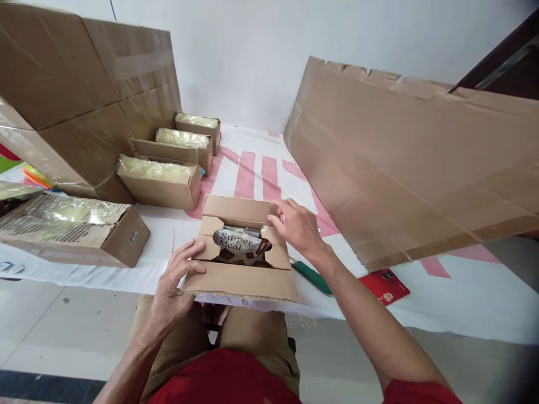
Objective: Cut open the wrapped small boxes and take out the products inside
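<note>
In front of me at the table's near edge lies a small cardboard box (pixel 252 280), its two long flaps folded outward and its short end flaps turned in. Through the gap between the end flaps shows a printed packet (pixel 242 244) marked "Super Meal". My left hand (pixel 177 275) rests on the box's left side, fingers apart over the end flap and near flap. At the far right corner, my right hand (pixel 295 224) touches the far flap with bent fingers; whether they pinch it I cannot tell. A green-handled tool (pixel 311 276) lies just right of the box, its end partly hidden.
Several cardboard boxes (pixel 158 182) with clear plastic-wrapped contents stand at left, one larger box (pixel 122 241) nearest. Big cardboard sheets rise at left (pixel 96 73) and right (pixel 412 163). A red phone (pixel 385 286) lies at the right on the white-and-pink tablecloth (pixel 252 168).
</note>
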### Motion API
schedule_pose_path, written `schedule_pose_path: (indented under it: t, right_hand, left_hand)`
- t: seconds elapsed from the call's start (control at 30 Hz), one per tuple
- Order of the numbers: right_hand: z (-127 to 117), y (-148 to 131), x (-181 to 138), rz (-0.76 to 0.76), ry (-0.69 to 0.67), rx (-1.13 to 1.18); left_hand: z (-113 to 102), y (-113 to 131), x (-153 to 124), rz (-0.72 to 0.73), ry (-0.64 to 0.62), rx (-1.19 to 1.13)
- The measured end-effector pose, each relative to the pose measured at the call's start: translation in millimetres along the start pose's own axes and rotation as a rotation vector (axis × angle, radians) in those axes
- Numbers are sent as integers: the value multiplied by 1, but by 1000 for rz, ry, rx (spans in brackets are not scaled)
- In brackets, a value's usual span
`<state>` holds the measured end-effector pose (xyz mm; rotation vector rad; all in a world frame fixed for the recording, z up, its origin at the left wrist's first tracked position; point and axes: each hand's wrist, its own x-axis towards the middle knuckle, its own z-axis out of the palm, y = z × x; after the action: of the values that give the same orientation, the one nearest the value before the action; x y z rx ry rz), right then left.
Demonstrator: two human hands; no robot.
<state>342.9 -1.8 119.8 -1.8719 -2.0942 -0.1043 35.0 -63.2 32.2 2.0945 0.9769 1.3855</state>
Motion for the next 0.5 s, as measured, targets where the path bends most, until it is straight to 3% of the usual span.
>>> schedule_pose_path:
  t: [0.1, 0.17, 0.33, 0.5]
  right_hand:
    - [-4, -23, -10, -329, -71, 5]
    - [-1, -39, -12, -414, -206, -72]
    - [19, -57, -6, -348, -388, -138]
    - [19, -50, -8, -241, -345, 323]
  left_hand:
    - [2, -3, 1, 32, -5, 34]
    - [3, -5, 2, 41, 1, 46]
    - [12, -9, -4, 3, 51, 87]
    - [25, -18, -13, -101, 261, 29]
